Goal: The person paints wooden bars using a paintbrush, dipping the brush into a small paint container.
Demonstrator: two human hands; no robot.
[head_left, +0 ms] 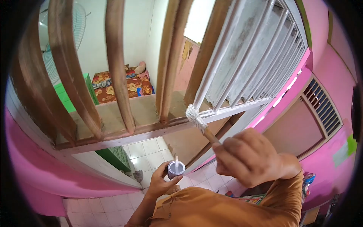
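Note:
My right hand [247, 157] is closed around the wooden handle of a paintbrush [197, 119]. White paint coats its bristles, which touch the lower rail [206, 114] of a slatted transom at the foot of a slat. Lower down, my left hand [163, 181] grips a small paint can [176, 170] with grey-white paint in it and a pale stick standing inside. To the right of the brush the slats [247, 56] are painted white; to the left the wooden slats [120, 64] are bare brown.
Through the slats a room shows a bed [123, 83] with a patterned cover, a green cabinet [70, 94] and a fan [64, 38]. Below lies a white tiled floor [141, 155]. Pink walls [30, 159] flank the opening, and a brown door [295, 128] stands at the right.

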